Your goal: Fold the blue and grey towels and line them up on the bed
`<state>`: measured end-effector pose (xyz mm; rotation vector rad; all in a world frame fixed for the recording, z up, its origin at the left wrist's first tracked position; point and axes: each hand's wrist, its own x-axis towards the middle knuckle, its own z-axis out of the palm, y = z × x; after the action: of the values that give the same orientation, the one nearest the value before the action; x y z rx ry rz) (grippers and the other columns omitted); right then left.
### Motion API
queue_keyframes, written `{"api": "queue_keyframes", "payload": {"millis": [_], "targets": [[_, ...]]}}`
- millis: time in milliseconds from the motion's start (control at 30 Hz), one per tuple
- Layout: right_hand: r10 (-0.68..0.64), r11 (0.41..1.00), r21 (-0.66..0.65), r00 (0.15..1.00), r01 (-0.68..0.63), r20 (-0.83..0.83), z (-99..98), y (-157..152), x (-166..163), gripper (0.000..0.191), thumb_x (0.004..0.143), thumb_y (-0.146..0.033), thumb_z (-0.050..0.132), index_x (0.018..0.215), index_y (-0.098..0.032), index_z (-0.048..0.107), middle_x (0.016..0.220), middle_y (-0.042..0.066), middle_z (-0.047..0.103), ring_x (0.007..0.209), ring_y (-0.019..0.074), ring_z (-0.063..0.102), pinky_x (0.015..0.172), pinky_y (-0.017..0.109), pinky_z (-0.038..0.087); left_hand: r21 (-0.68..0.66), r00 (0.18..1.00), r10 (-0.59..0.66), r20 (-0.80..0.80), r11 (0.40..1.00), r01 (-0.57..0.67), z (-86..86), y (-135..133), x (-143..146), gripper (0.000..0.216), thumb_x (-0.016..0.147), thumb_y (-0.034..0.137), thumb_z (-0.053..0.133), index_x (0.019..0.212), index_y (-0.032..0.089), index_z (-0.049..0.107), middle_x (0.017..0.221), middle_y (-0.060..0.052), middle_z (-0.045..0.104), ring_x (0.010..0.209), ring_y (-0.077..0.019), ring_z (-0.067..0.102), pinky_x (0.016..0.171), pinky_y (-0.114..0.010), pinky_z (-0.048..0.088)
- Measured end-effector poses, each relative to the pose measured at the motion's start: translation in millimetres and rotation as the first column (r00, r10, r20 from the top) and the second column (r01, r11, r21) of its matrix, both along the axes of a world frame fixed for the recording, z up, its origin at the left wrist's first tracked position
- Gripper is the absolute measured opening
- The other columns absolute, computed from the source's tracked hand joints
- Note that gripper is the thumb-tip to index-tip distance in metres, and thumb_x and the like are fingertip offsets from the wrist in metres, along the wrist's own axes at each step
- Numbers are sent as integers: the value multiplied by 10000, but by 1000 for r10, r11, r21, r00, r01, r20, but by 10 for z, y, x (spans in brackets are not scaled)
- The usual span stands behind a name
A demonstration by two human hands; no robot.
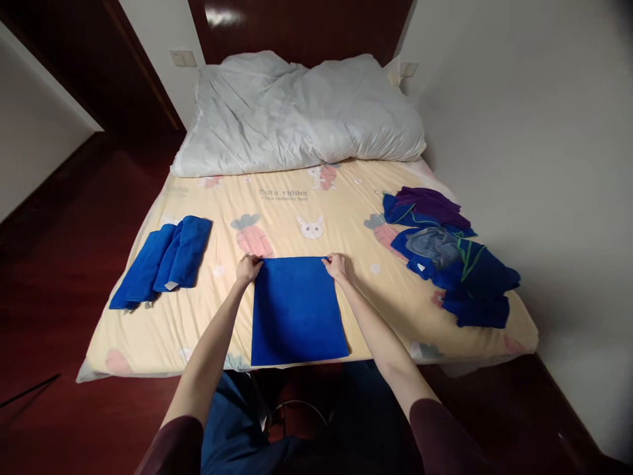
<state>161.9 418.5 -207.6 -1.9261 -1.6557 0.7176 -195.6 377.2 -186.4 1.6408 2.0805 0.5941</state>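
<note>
A blue cloth (299,313), flat and roughly square, lies near the front edge of the bed. My left hand (248,269) pinches its far left corner. At the far right corner, my right hand (335,266) pinches the same cloth between thumb and fingers. Off to the left sit several folded blue cloths (171,260), overlapping in a row, with small white tags showing. A loose heap of crumpled cloths (450,264) rests on the right; it is mostly blue, with purple and grey pieces and green edging.
The bed (306,198) has a yellow sheet printed with rabbits and carrots. Across its head lies a folded white quilt (301,115) against a dark headboard (306,26). A wall (544,132) stands close on the right. Dark red floor (54,264) shows on the left.
</note>
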Motion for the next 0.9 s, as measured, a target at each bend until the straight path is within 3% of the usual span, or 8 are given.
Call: {"api": "queue_keyframes", "payload": {"millis": [167, 333, 433, 567, 667, 767, 833, 900], "targets": [[22, 990, -139, 1000, -24, -16, 68, 104, 5, 65, 761, -259, 803, 778, -221, 754, 855, 52, 783, 798, 217, 722, 723, 281, 497, -82, 995, -96, 4, 992, 96, 70, 148, -37, 109, 699, 275, 749, 746, 193, 695, 800, -84, 694, 865, -244, 667, 787, -297, 491], [9, 994, -104, 976, -32, -217, 32, 162, 39, 93, 738, -225, 782, 812, -208, 728, 816, 28, 778, 743, 185, 715, 683, 260, 507, -114, 992, -107, 64, 987, 114, 143, 186, -113, 142, 743, 309, 722, 822, 196, 684, 814, -65, 742, 817, -232, 695, 760, -295, 491], [-17, 997, -71, 943, -7, -334, -38, 228, 61, 109, 712, -232, 776, 784, -187, 709, 762, 43, 765, 693, 191, 701, 629, 260, 516, -106, 984, -39, 172, 993, 58, 113, 181, -176, 194, 766, 339, 719, 878, 187, 673, 864, -73, 766, 837, -231, 715, 787, -300, 500], [-67, 998, -16, 911, 66, -407, -107, 393, 24, 109, 733, -262, 736, 779, -167, 708, 777, 80, 769, 732, 221, 714, 647, 281, 548, -28, 942, 124, 313, 992, -122, 4, 251, -193, 246, 786, 344, 711, 958, 176, 659, 936, -90, 779, 893, -229, 724, 829, -307, 508], [-137, 989, 5, 940, 146, -314, -98, 485, -61, 93, 788, -248, 683, 814, -171, 729, 817, 90, 778, 783, 230, 721, 722, 297, 561, -3, 918, 211, 335, 975, -222, -19, 315, -103, 241, 845, 319, 660, 1032, 167, 658, 979, -102, 778, 915, -228, 724, 864, -320, 511], [-155, 983, 80, 983, 163, -100, -13, 421, -203, 166, 847, -197, 616, 929, -176, 758, 925, 115, 783, 933, 253, 707, 860, 335, 550, 59, 944, 252, 215, 961, -270, 58, 257, 113, 280, 926, 271, 552, 1151, 133, 646, 1110, -166, 749, 1038, -274, 700, 956, -393, 494], [-81, 975, 213, 995, 66, 64, 76, 261, -347, 293, 902, -192, 573, 1147, -153, 730, 1176, 156, 739, 1158, 290, 637, 1018, 410, 488, 186, 981, 183, 60, 964, -191, 123, 124, 327, 369, 959, 244, 478, 1278, 112, 608, 1331, -219, 648, 1262, -324, 595, 1079, -476, 418], [85, 940, 308, 973, -150, 213, 158, 26, -521, 422, 978, -241, 510, 1378, -151, 608, 1455, 159, 580, 1367, 311, 490, 1146, 493, 372, 273, 995, -28, -93, 961, 53, 152, -52, 556, 458, 977, 266, 446, 1403, 131, 545, 1537, -198, 477, 1459, -333, 397, 1188, -526, 291]]}}
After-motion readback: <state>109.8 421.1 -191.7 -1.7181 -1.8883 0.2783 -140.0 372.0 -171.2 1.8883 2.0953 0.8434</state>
